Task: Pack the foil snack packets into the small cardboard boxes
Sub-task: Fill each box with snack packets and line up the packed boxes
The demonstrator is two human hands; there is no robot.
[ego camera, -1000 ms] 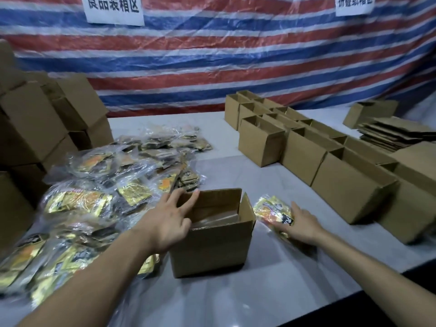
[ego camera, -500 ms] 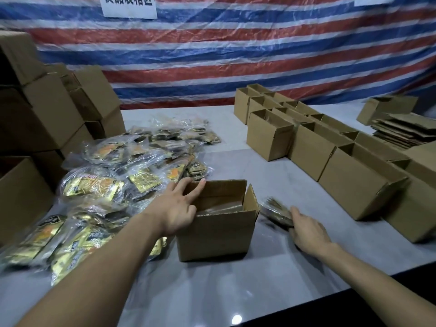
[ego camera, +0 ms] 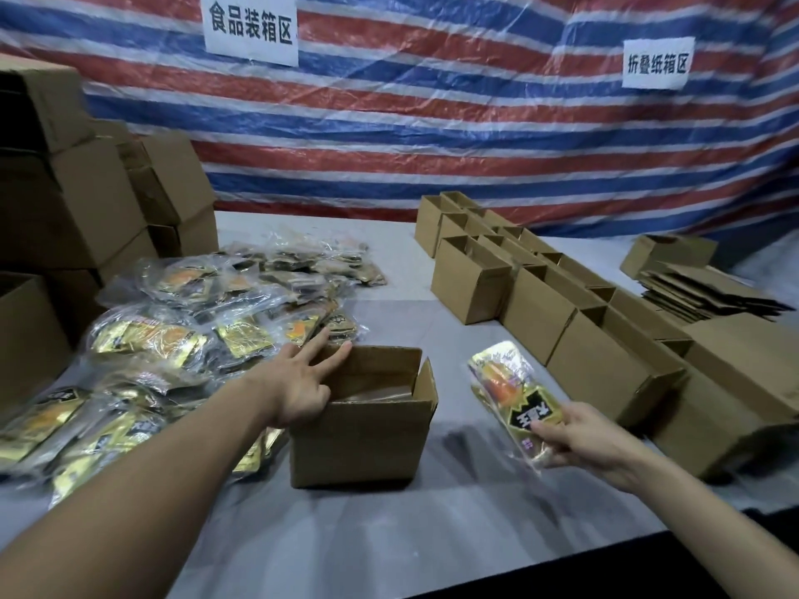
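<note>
Now: packet lifted, box braced, slip risk

My right hand [ego camera: 579, 438] pinches the lower end of one foil snack packet [ego camera: 510, 391], held off the table just right of the open cardboard box [ego camera: 367, 434]; thumb on top, fingers curled under. My left hand [ego camera: 298, 382] rests on the box's left rim, fingers straight and spread, holding nothing.

Risks, as I judge them: the packet is slick gold foil in a clear glossy wrap, gripped at one end only, so it could slide out, or droop and catch on the raised right flap. The box is light, thin corrugated board; without my left hand bracing it, a push from the packet could skid it over the smooth grey table [ego camera: 389, 533]. The packet is long and flat, so going in crosswise it might jam or crumple.

The pile of packets [ego camera: 194, 322] at left is loose, crinkly and shiny, just beside the box; my forearm could drag some along. The row of empty boxes [ego camera: 540, 304] at right is square, matte brown, flaps up. The open box's interior is mostly hidden; can't tell how full.
</note>
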